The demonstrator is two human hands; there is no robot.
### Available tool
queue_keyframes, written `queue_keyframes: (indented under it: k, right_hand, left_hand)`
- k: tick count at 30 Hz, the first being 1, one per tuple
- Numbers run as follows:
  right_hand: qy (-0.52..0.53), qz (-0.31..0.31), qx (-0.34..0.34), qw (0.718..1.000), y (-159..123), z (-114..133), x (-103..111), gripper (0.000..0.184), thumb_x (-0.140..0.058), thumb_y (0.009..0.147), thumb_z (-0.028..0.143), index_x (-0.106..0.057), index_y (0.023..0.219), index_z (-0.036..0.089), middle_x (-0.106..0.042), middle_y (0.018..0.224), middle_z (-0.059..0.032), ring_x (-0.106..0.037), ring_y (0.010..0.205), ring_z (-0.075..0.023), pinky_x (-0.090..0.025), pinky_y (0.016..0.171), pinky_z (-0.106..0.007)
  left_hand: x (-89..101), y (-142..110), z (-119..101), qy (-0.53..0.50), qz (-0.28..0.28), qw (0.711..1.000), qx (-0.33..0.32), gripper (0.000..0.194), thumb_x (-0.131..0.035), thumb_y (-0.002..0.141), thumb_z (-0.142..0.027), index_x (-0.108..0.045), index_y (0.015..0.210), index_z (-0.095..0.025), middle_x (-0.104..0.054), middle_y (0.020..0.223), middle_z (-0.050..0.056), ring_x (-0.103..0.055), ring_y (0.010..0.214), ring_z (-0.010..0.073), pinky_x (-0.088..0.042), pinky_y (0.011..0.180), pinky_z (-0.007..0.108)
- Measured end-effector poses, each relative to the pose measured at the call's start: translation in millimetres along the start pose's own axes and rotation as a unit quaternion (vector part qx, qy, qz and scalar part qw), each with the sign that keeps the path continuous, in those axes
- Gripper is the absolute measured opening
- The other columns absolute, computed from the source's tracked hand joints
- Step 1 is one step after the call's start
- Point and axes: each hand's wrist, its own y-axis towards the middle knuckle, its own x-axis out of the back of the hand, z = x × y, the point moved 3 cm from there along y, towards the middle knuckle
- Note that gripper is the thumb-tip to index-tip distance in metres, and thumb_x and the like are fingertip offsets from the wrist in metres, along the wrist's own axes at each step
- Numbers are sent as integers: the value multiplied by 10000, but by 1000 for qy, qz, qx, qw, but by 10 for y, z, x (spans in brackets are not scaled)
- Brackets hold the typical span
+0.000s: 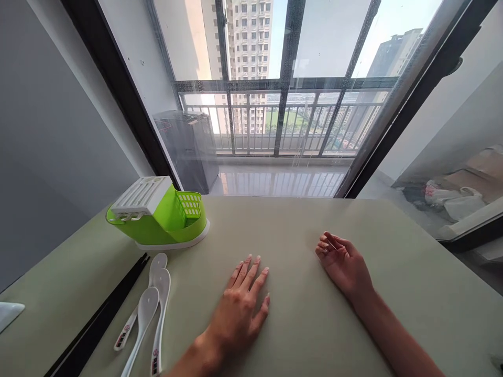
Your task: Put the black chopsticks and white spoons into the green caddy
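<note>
My left hand (241, 309) lies palm down on the pale table, fingers spread and holding nothing. To its left are three white soup spoons (147, 309), grouped with their bowls pointing away from me. Beside them a bundle of black chopsticks (104, 317) lies slantwise. My right hand (346, 264) rests on its edge farther right, palm turned up and inward. Its fingers curl loosely, and the palm shows nothing in it. A green and white utensil holder (161, 220) stands behind the spoons, apart from both hands.
Part of a white dish or utensil (10, 314) shows at the left edge of the table (291, 230). A wall rises on the left. Glass doors with dark frames stand beyond the table's far edge, with a balcony and a covered appliance (186, 149) behind them.
</note>
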Motion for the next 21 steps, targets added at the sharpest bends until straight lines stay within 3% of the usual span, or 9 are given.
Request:
queue_keyframes:
  k: [5, 9, 13, 17, 19, 21]
  right_hand:
    - [-49, -4, 12, 999, -8, -19, 9, 164, -763, 766, 215, -715, 920, 182, -654, 831, -9, -594, 709, -120, -569, 671, -238]
    - [-193, 17, 62, 979, -80, -93, -85, 203, -778, 795, 309, -748, 959, 194, -694, 870, -38, -608, 765, -155, -548, 706, -249]
    - [-425, 47, 136, 894, -216, -198, -247, 192, -770, 846, 378, -774, 979, 240, -726, 919, -36, -630, 857, -176, -512, 791, -244]
    - [-569, 102, 187, 794, -305, -296, -346, 257, -794, 818, 292, -785, 1074, 315, -713, 1217, -24, -638, 1093, -237, -477, 1004, -334]
    - [-600, 129, 208, 762, -314, -332, -352, 359, -793, 813, 258, -761, 1157, 358, -657, 1362, 2, -553, 1291, -268, -364, 1165, -416]
    - [-611, 147, 215, 747, -304, -361, -335, 428, -798, 813, 250, -733, 1217, 378, -609, 1438, 17, -457, 1413, -274, -229, 1254, -476]
  left_hand:
    - [-7, -40, 1, 9, 1, 1000, -11, 619, -478, 1010, -306, -292, 1600, -291, -293, 1672, 39, -244, 1550, 275, -353, 1237, 494]
    - [-1, -57, 12, 18, 7, 1000, -14, 629, -466, 1020, -332, -256, 1612, -298, -271, 1678, 34, -241, 1551, 278, -353, 1235, 494]
    - [4, -95, 9, 29, 22, 999, -17, 652, -448, 1031, -352, -191, 1628, -305, -233, 1688, 30, -231, 1553, 280, -342, 1237, 497]
    - [25, -244, -64, 42, 25, 999, -25, 691, -451, 1031, -388, -129, 1637, -310, -198, 1694, 30, -231, 1550, 310, -334, 1227, 535]
    - [87, -359, -115, 51, 31, 997, -40, 723, -472, 1019, -429, -120, 1638, -305, -213, 1688, 40, -257, 1540, 330, -362, 1205, 544]
    - [202, -488, -142, 61, 47, 995, -69, 756, -502, 1000, -482, -139, 1637, -300, -262, 1674, 42, -305, 1522, 331, -413, 1177, 508]
